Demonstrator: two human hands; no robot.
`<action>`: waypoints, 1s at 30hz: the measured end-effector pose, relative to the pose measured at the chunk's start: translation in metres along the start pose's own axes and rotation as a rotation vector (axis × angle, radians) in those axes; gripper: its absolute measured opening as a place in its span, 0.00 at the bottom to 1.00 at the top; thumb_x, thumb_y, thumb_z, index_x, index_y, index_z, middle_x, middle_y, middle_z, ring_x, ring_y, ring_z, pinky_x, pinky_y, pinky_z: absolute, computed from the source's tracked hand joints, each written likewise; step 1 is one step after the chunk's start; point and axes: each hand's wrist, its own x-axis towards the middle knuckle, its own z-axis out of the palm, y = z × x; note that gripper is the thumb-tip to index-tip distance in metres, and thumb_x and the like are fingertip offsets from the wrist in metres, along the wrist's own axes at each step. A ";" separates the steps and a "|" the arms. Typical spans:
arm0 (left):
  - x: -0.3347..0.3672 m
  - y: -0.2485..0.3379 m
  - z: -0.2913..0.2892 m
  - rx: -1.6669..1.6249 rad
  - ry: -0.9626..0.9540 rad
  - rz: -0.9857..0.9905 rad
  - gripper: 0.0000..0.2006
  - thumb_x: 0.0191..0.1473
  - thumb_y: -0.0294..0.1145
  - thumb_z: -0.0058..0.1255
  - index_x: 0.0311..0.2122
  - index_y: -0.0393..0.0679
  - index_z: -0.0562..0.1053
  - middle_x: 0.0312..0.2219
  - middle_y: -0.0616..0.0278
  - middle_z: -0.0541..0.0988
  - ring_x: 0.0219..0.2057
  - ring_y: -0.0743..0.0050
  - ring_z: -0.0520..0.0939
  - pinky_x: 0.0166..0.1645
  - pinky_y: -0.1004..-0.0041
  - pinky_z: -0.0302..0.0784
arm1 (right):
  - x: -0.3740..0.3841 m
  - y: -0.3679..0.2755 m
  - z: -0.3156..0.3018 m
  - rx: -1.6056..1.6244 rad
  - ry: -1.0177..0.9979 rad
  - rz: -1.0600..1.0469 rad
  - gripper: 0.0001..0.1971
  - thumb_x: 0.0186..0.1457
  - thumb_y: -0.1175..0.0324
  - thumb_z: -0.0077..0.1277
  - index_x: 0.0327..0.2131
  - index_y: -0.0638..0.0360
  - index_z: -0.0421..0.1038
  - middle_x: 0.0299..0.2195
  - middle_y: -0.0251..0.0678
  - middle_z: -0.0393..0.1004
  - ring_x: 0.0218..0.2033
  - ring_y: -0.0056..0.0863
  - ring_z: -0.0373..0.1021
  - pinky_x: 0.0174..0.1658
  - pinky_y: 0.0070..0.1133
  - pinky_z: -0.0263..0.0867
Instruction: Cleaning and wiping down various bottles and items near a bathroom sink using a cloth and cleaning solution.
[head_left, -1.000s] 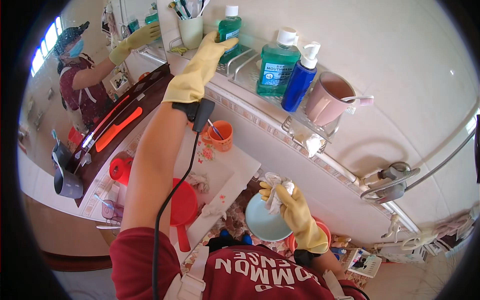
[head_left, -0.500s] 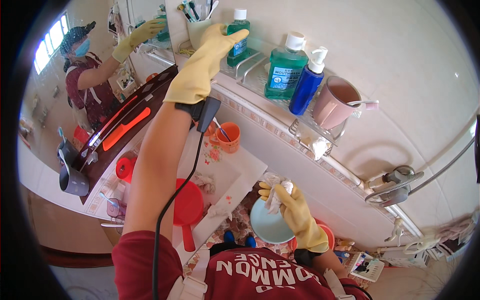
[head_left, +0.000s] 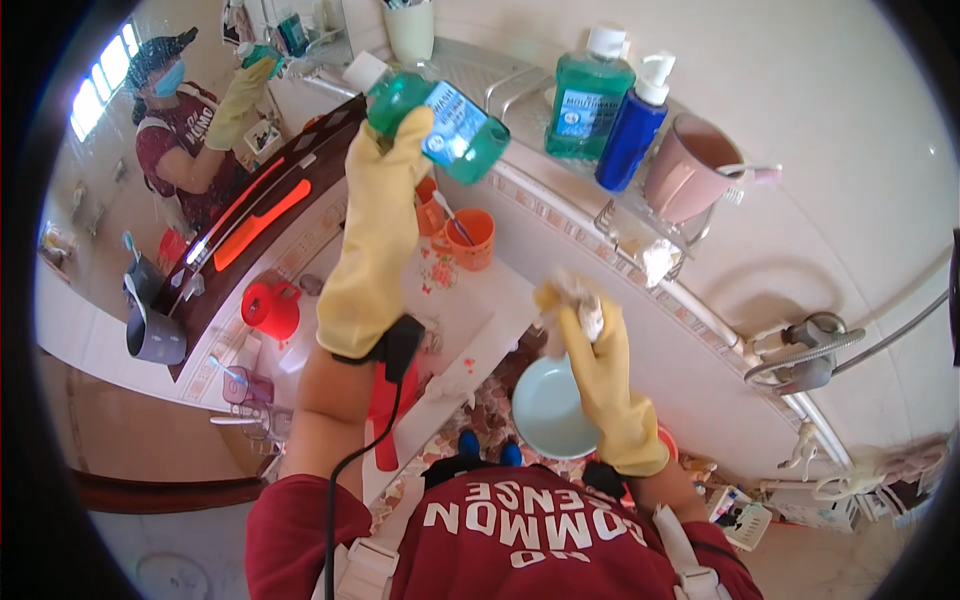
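In a yellow rubber glove, my left hand point(head_left: 385, 190) grips a green mouthwash bottle point(head_left: 440, 125) with a white cap, held tilted in front of the wall shelf. My right hand point(head_left: 595, 350), gloved the same way, clutches a crumpled whitish cloth point(head_left: 578, 310) above a pale blue basin point(head_left: 553, 408); motion blurs the cloth. On the wire shelf point(head_left: 490, 75) stand a second mouthwash bottle point(head_left: 588, 95), a blue pump bottle point(head_left: 632, 130) and a pink cup point(head_left: 690, 170) with a toothbrush across its rim.
Orange cups point(head_left: 470, 242) and a red mug point(head_left: 270, 308) stand on the washbasin counter point(head_left: 470, 310). An orange comb point(head_left: 262, 225) lies on the dark ledge below the mirror point(head_left: 100, 200). A shower tap point(head_left: 805, 355) juts from the right wall. A toothbrush holder point(head_left: 410, 30) stands at the back.
My left hand has lifted the mouthwash bottle off the shelf and drawn it nearer, tipping it. My right hand with the cloth has risen slightly.
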 end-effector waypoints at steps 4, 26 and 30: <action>-0.070 -0.001 -0.006 0.038 -0.083 -0.095 0.11 0.62 0.29 0.59 0.48 0.40 0.76 0.37 0.69 0.81 0.37 0.84 0.78 0.44 0.77 0.75 | 0.048 -0.015 0.032 -0.453 0.002 -0.916 0.28 0.56 0.75 0.59 0.60 0.67 0.66 0.52 0.59 0.74 0.49 0.54 0.72 0.53 0.38 0.68; -0.142 -0.026 -0.047 0.008 -0.316 -0.278 0.22 0.61 0.32 0.60 0.59 0.42 0.72 0.48 0.67 0.79 0.49 0.78 0.77 0.57 0.73 0.70 | 0.019 0.036 0.012 1.174 -0.402 0.524 0.30 0.66 0.53 0.51 0.63 0.62 0.61 0.57 0.47 0.71 0.60 0.44 0.68 0.62 0.33 0.65; -0.137 -0.019 -0.033 0.188 -0.311 -0.291 0.27 0.61 0.32 0.60 0.63 0.43 0.67 0.51 0.67 0.77 0.50 0.77 0.76 0.57 0.72 0.69 | 0.019 0.059 0.016 0.577 -0.164 0.057 0.24 0.63 0.69 0.54 0.59 0.65 0.63 0.57 0.50 0.71 0.58 0.46 0.69 0.61 0.31 0.63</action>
